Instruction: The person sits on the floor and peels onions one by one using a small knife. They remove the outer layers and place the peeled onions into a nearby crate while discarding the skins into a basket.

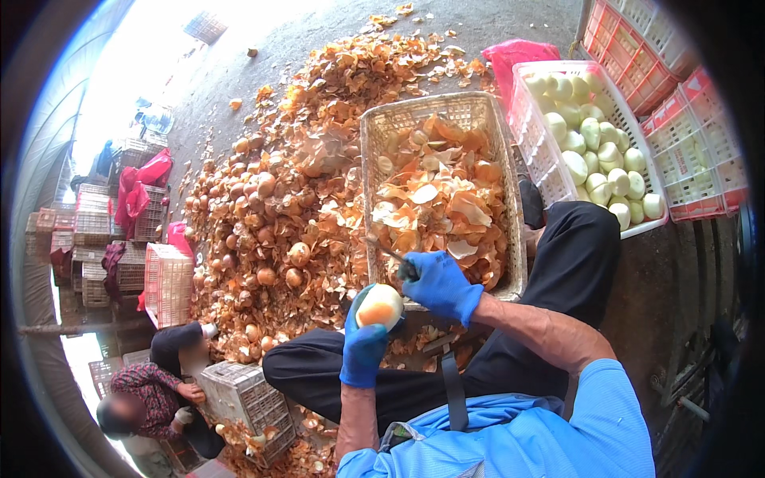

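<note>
In a blue glove, my left hand (pixel 364 344) is closed around a partly peeled onion (pixel 380 307), pale with an orange-tan patch. Close beside it on the right, my blue-gloved right hand (pixel 442 284) grips a knife (pixel 386 249) with a dark handle, its blade pointing up and left. Both hands are at the near edge of a plastic crate (pixel 516 239) heaped with loose onion skins (pixel 446 199). The fingertips of my left hand are partly hidden behind the onion.
A white crate (pixel 550 163) of peeled onions stands at the right, near stacked red and white crates (pixel 697 147). Left of my crate spreads a pile of unpeeled onions (pixel 255 207) and skins. Another person (pixel 151 390) sits at the lower left by a crate (pixel 239 382).
</note>
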The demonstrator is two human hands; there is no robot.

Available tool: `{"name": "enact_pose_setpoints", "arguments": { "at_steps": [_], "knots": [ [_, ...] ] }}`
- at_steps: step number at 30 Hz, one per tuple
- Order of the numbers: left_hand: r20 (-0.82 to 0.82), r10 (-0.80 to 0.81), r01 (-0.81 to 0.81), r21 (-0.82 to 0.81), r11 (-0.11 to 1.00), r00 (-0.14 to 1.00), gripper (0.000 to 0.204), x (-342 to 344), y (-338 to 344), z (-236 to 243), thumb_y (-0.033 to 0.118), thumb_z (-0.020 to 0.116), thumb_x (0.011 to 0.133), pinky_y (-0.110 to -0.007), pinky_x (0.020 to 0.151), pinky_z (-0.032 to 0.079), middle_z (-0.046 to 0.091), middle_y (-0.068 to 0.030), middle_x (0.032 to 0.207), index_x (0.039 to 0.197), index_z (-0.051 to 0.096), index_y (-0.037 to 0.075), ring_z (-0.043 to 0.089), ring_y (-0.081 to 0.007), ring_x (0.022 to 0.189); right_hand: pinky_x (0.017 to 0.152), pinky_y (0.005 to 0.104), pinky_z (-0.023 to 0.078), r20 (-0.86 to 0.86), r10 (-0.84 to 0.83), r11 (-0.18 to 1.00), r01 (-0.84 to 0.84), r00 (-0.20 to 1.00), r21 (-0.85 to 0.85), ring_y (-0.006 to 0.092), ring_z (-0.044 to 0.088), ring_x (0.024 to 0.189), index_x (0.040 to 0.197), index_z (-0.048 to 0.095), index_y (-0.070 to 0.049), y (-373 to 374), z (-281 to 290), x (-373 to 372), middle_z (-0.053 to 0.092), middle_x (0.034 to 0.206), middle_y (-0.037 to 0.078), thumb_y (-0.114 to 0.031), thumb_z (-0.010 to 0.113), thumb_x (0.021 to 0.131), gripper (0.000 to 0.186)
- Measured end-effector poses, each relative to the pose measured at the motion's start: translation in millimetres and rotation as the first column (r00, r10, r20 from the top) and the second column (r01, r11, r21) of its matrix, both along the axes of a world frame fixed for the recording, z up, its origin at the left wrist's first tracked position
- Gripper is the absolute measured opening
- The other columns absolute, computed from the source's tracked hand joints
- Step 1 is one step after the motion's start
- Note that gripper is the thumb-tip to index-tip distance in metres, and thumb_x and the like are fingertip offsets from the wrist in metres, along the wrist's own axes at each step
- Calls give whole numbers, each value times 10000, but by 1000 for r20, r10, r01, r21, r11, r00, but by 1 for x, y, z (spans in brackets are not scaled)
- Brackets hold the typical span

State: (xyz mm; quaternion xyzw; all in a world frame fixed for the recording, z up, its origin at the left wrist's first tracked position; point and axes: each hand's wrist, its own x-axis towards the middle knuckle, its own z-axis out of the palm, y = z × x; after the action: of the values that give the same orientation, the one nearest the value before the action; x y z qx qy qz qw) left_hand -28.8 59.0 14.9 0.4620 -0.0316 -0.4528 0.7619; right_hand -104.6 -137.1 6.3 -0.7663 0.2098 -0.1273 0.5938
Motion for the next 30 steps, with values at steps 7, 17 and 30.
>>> {"name": "enact_pose_setpoints", "arguments": {
  "at_steps": [7,17,30],
  "knots": [
    [-305,-33,-43,-240,970,952,901,7,8,-3,193,738,768,-585,1183,377,424,-298,1507,1524,313,-53,469,-465,1372,682,427,544,-46,-254,937,234,966,-259,356,695,758,893,682,-27,-31,-7,6,698,818,177,-140,712,833,130],
    [-56,-104,103,-20,994,993,774,16,2,-14,227,772,702,-415,903,559,608,-195,1244,1358,473,-52,652,-318,1078,700,345,538,144,360,932,-350,922,-95,251,691,731,1095,752,-40,-29,16,-4,710,866,140,-229,798,870,298],
    [229,-267,172,365,915,936,695,13,-9,31,126,787,647,-342,942,560,669,-121,1159,1288,567,-28,671,-210,1052,697,438,533,86,478,876,-469,874,-112,382,685,768,877,713,-46,-26,15,-8,689,819,200,-215,714,803,185]
  ]
}}
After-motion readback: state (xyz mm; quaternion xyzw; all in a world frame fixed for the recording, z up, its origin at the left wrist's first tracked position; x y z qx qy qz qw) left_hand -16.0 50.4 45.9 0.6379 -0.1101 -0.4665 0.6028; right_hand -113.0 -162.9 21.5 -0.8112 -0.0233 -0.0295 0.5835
